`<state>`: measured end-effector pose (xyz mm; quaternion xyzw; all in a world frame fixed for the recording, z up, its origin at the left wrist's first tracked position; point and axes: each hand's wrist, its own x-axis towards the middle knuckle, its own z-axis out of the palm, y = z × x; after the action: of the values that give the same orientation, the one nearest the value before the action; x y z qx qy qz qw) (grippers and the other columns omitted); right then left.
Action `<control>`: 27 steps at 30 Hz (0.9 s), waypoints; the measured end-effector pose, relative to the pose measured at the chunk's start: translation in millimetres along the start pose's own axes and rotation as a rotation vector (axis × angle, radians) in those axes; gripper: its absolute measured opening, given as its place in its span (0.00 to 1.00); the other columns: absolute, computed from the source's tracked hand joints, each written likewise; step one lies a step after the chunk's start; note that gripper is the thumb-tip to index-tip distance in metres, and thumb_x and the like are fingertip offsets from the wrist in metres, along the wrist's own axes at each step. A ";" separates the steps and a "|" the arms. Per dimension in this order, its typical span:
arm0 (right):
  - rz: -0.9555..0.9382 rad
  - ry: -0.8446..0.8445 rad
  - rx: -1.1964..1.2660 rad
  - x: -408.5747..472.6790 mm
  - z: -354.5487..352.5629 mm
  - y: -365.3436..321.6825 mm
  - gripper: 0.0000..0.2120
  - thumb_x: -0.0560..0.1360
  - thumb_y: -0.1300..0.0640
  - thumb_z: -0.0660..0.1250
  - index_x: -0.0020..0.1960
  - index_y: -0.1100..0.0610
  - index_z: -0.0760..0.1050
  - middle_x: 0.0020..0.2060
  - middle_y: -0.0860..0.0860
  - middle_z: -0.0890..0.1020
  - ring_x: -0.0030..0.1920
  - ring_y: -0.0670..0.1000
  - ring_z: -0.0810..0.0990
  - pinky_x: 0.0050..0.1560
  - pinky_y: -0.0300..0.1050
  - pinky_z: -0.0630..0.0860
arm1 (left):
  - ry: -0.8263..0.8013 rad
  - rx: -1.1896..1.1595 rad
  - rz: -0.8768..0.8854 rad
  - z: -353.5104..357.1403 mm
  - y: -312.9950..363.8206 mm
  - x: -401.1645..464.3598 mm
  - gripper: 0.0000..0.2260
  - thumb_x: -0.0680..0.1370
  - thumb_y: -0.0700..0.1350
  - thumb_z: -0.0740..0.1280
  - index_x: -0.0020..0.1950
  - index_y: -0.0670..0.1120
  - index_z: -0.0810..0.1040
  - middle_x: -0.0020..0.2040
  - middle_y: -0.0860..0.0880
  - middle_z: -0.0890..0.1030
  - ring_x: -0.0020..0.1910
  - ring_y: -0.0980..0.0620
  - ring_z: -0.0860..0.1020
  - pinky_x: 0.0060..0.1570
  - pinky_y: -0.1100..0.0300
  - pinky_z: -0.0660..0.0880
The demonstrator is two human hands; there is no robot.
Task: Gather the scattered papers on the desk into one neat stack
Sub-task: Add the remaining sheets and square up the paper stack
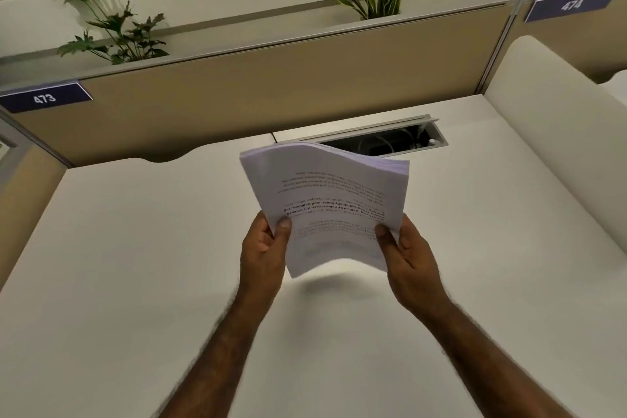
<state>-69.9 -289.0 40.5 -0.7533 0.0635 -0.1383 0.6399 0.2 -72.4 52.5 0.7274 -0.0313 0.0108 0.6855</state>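
Note:
A stack of white printed papers [325, 193] is held up above the white desk [135, 265], its text upside down to me and its sheets bowed. My left hand [263, 248] grips the stack's lower left corner, thumb on top. My right hand [405, 254] grips the lower right edge, thumb on the page. The far edges of the sheets lie roughly even. No loose paper shows on the desk.
An open cable hatch [383, 139] sits in the desk behind the stack. A beige partition [271, 78] with labels 473 [44, 98] and 474 [571, 5] runs along the back, with plants [112, 30] above. A white curved side divider [549, 132] rises at the right.

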 end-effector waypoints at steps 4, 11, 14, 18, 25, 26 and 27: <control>0.004 0.021 -0.022 -4.3 3.8 24.8 0.15 0.87 0.50 0.59 0.71 0.37 0.73 0.62 0.29 0.82 0.64 0.39 0.81 0.58 0.29 0.79 | 0.030 -0.016 0.022 16.2 -18.3 -11.9 0.12 0.86 0.45 0.61 0.66 0.59 0.75 0.57 0.61 0.84 0.58 0.58 0.83 0.50 0.66 0.80; 0.072 0.025 -0.091 -8.8 10.6 43.1 0.19 0.87 0.49 0.59 0.69 0.25 0.68 0.61 0.23 0.80 0.63 0.32 0.79 0.57 0.23 0.75 | 0.034 0.037 -0.025 22.5 -42.8 -21.9 0.13 0.84 0.49 0.60 0.66 0.66 0.71 0.63 0.56 0.80 0.63 0.53 0.79 0.58 0.55 0.81; 0.071 0.034 -0.089 -10.5 11.7 50.7 0.17 0.87 0.49 0.59 0.71 0.29 0.69 0.61 0.23 0.80 0.63 0.31 0.79 0.57 0.23 0.75 | 0.036 0.076 -0.008 24.9 -45.1 -24.4 0.16 0.85 0.49 0.60 0.65 0.71 0.70 0.61 0.61 0.80 0.63 0.58 0.79 0.58 0.58 0.81; 0.141 -0.007 -0.116 -10.4 11.4 65.7 0.16 0.89 0.51 0.59 0.75 0.39 0.70 0.61 0.23 0.79 0.63 0.29 0.77 0.58 0.23 0.75 | 0.026 0.102 -0.065 26.1 -47.8 -25.2 0.17 0.85 0.48 0.59 0.65 0.71 0.70 0.60 0.65 0.80 0.61 0.62 0.79 0.56 0.60 0.81; 0.321 0.073 -0.026 3.0 -8.5 71.1 0.12 0.83 0.43 0.69 0.63 0.47 0.82 0.54 0.43 0.89 0.54 0.46 0.88 0.51 0.44 0.87 | 0.130 0.094 -0.197 13.6 -51.4 -15.4 0.14 0.85 0.45 0.62 0.60 0.66 0.75 0.60 0.61 0.82 0.55 0.64 0.82 0.53 0.59 0.81; 0.370 0.082 0.007 1.7 -9.6 71.0 0.14 0.83 0.42 0.70 0.63 0.48 0.82 0.55 0.45 0.89 0.55 0.49 0.89 0.50 0.47 0.88 | 0.153 0.052 -0.235 10.9 -52.3 -15.9 0.13 0.85 0.45 0.63 0.61 0.65 0.75 0.60 0.60 0.83 0.55 0.62 0.83 0.52 0.60 0.81; 0.420 0.082 0.055 -0.7 -9.0 70.7 0.17 0.81 0.41 0.71 0.64 0.49 0.81 0.56 0.47 0.89 0.55 0.52 0.89 0.50 0.50 0.89 | 0.175 0.003 -0.268 8.3 -53.6 -16.7 0.13 0.85 0.44 0.63 0.63 0.63 0.76 0.60 0.59 0.84 0.56 0.59 0.83 0.51 0.60 0.81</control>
<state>-67.5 -309.5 -27.8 -0.6994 0.2410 -0.0341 0.6720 -13.4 -77.1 -2.4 0.7223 0.1256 -0.0174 0.6799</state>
